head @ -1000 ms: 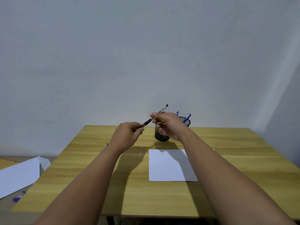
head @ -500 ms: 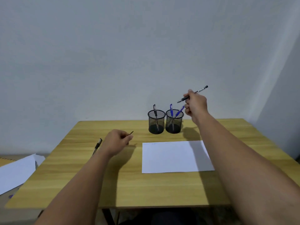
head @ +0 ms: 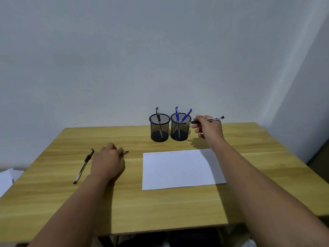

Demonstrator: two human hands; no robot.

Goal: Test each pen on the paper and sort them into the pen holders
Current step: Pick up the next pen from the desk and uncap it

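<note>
Your right fingers (head: 199, 122) pinch pen (head: 213, 119), near level, tip beside right holder (head: 179, 128) rim. Your left hand (head: 108, 161) rests on table (head: 178, 207), closed round cap (head: 125, 152). Spare pen (head: 83, 166) lies just left. Paper (head: 179, 170) between hands; left holder (head: 159, 128) touches right.

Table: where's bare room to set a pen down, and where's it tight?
Free: the wide near strip of the table below the paper; the right side past the paper; the far left corner behind the loose pen. Crowded: the back middle, where two mesh holders stand side by side with the right hand close by.
</note>
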